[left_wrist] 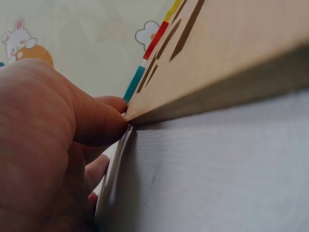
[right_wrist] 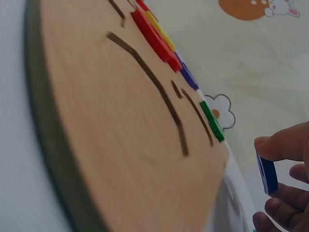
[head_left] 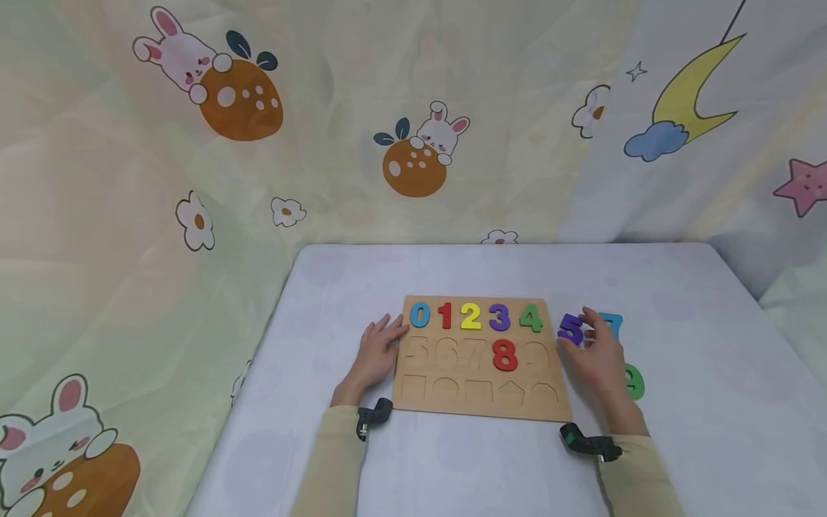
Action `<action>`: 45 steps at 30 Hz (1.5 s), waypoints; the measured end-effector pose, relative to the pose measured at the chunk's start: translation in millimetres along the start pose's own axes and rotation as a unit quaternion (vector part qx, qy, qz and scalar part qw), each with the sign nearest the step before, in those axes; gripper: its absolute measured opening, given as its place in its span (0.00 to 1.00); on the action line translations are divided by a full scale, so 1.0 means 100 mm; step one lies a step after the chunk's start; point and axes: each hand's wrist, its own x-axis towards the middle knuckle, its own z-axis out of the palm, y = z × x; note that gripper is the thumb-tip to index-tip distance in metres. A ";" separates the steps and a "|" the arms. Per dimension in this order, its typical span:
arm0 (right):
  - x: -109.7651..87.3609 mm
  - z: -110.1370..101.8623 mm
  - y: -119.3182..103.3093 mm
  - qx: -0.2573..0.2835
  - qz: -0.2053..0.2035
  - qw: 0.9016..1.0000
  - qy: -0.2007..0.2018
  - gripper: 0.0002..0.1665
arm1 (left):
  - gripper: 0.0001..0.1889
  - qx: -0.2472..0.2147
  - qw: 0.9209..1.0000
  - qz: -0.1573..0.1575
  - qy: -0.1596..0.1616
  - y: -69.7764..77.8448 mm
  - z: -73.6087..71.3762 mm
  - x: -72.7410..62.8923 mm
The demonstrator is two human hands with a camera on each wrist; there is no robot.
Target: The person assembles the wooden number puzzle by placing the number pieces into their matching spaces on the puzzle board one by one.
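White table, backed by cloth printed with rabbits and a moon; wooden board placed on it, edge touched by left hand, fingers extended. Purple 5 pinched by right hand, just right of the board; blue 7 and green 9 partly hidden by hand and wrist, pink star cut off.

9 number pieces, 1 wooden board, 2 hands
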 end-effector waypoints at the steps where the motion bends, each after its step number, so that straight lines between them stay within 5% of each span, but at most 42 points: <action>1: -0.01 0.03 -0.02 0.000 -0.002 1.000 -0.003 0.45 | 0.22 0.000 1.000 0.001 0.000 0.00 0.00 0.00; 18: -0.10 0.31 -0.19 0.010 -0.033 0.999 -0.017 0.45 | 0.22 0.000 1.000 0.006 0.006 -0.02 0.01 0.01; 45: -0.35 0.70 -0.56 0.031 -0.147 0.987 -0.055 0.42 | 0.22 0.005 1.000 0.009 0.006 -0.01 0.01 0.00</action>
